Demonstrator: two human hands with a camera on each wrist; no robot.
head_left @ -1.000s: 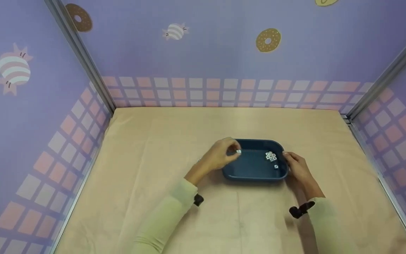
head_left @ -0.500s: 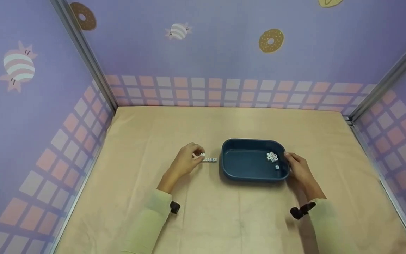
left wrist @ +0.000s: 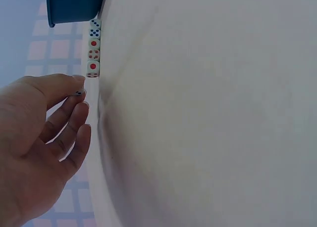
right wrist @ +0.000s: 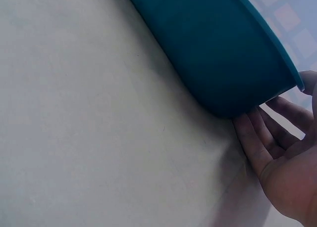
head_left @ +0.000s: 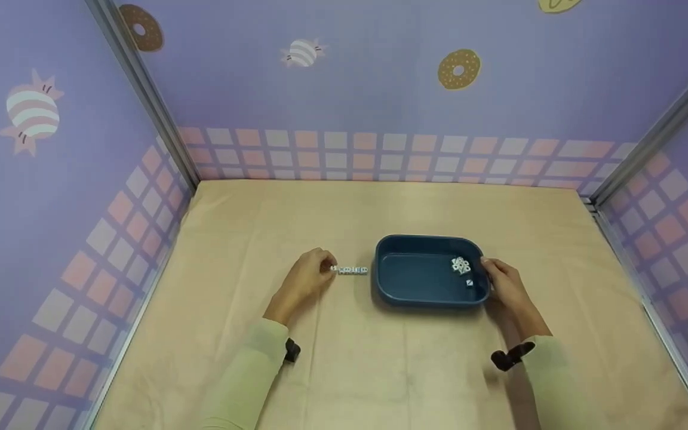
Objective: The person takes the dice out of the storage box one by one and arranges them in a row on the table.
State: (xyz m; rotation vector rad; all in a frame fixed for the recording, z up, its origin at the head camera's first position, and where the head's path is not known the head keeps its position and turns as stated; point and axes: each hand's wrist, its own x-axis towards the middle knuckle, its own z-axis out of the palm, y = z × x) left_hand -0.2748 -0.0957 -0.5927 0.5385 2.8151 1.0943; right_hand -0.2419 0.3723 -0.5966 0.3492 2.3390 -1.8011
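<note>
My left hand (head_left: 303, 279) pinches a small white die (left wrist: 78, 93) between thumb and fingertips, just above the cloth. The die is at the left end of a straight row of dice (head_left: 353, 270); whether it touches the row I cannot tell. Blue and red pips show on the row in the left wrist view. To the right of it stands a dark blue rectangular tray (head_left: 418, 278), its right end held by my right hand (head_left: 508, 286). The thumb is at the rim, with the other fingers against the outer wall and lower edge (right wrist: 247, 128).
A cluster of dice (head_left: 461, 265) lies inside the tray near its right end, with one die (head_left: 469, 283) just in front. Beige cloth (head_left: 356, 370) covers the table. Patterned purple panels (head_left: 344, 89) enclose the back and both sides.
My left hand has moved left from above the tray with the die, then down to the row's left end. The right hand keeps its hold on the tray.
</note>
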